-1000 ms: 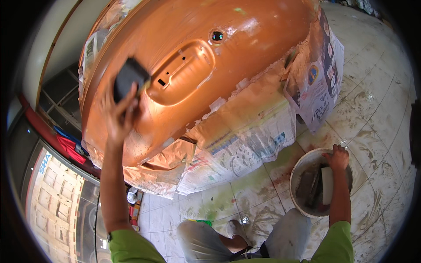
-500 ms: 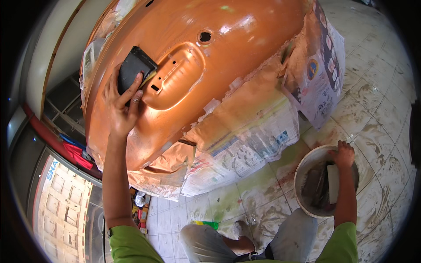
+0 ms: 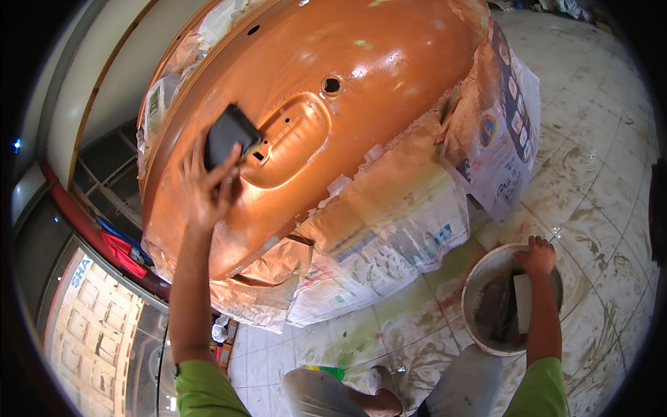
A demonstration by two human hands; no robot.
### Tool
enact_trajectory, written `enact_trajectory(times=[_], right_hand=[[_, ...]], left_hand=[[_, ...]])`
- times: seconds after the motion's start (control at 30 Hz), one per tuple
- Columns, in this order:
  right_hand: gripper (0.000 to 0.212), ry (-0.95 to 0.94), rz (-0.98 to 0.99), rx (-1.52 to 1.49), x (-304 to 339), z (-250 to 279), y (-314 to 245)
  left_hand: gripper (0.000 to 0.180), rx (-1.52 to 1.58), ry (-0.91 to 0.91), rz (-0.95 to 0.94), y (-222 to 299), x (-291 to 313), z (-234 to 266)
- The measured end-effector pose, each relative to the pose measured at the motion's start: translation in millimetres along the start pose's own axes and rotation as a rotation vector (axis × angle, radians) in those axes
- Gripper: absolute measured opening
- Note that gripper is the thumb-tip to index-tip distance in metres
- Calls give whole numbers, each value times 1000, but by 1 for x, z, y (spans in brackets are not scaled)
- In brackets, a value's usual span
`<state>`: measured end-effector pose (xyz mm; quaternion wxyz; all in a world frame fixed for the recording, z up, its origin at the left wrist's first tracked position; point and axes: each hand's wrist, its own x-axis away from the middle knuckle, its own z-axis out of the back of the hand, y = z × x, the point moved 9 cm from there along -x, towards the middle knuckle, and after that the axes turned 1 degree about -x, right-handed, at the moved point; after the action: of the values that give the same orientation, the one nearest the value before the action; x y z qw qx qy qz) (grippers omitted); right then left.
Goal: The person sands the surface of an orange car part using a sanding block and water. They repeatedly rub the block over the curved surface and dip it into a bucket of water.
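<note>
Orange panel [image 3: 392,83] beneath, the outstretched left hand [image 3: 210,179] clasps a black block [image 3: 232,135], right hand [image 3: 538,258] curled over bucket rim [image 3: 465,300].

Black block [image 3: 233,135] against glossy orange curved panel [image 3: 403,76], beside its oval recess [image 3: 299,142], pale-rimmed bucket [image 3: 478,281] well apart

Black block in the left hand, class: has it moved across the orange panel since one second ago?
Yes. The black block in the left hand has shifted toward the picture's right, nearer the dark slot in the oval recess.
</note>
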<state>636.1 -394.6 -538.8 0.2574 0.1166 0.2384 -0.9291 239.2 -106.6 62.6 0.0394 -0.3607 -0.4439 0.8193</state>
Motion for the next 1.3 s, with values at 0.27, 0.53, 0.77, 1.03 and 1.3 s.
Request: enact_trajectory(times=[0.27,0.53,0.77,1.03,1.3], right_hand=[[56,3,63,44,-2,-10,-14],[57,-98,2,116,-9,-10,-2],[58,-12,27,157,4,1,-4],[61,6,68,174,0,-6,-14],[59,1,57,207,-6,0,-13]], left_hand=[[41,-139,40,47,-20,-107,-28],[43,-58,26,267,-47,94,31],[43,-221,106,289,-23,54,19],[47,-117,52,159,-11,56,23],[56,26,-83,270,87,135,5]])
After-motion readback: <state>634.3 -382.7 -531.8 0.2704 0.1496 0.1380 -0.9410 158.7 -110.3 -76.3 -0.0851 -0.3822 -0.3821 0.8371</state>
